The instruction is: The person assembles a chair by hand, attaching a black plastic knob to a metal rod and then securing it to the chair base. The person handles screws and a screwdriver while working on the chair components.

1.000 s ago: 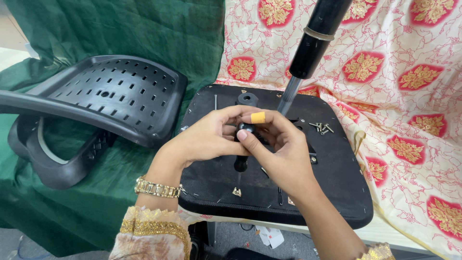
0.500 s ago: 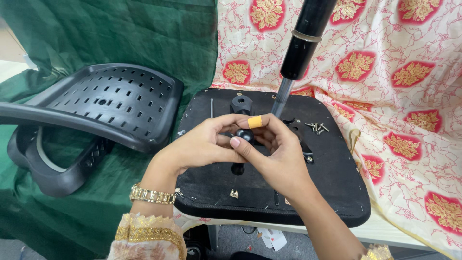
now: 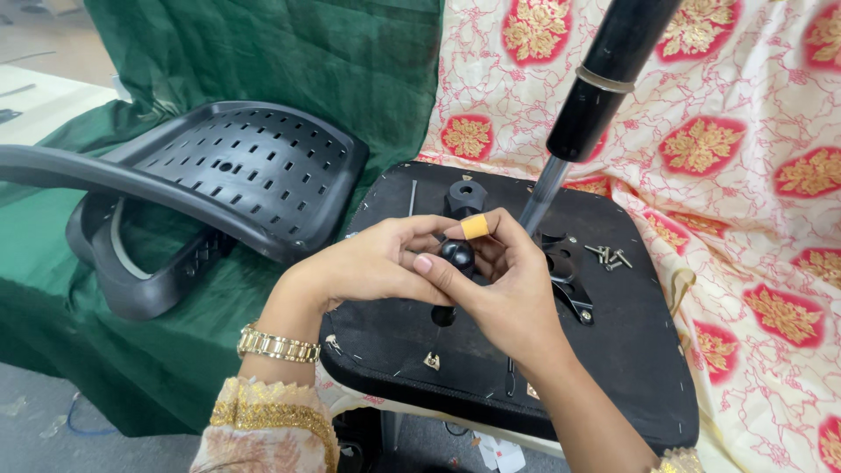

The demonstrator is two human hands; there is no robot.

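The perforated black plastic chair back (image 3: pixel 236 175) lies on the green cloth (image 3: pixel 263 70), as before. The left hand (image 3: pixel 368 267) and right hand (image 3: pixel 504 289) have stayed together over the middle of the upturned black fabric seat base (image 3: pixel 631 350), fingers curled round a small round black plastic knob (image 3: pixel 455 254), as half a second ago. Loose silver screws (image 3: pixel 609 257) lie near the seat's right edge, beside the black gas-lift cylinder (image 3: pixel 604 79).

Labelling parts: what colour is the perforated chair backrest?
Black backrest, lying on green cloth; head view.
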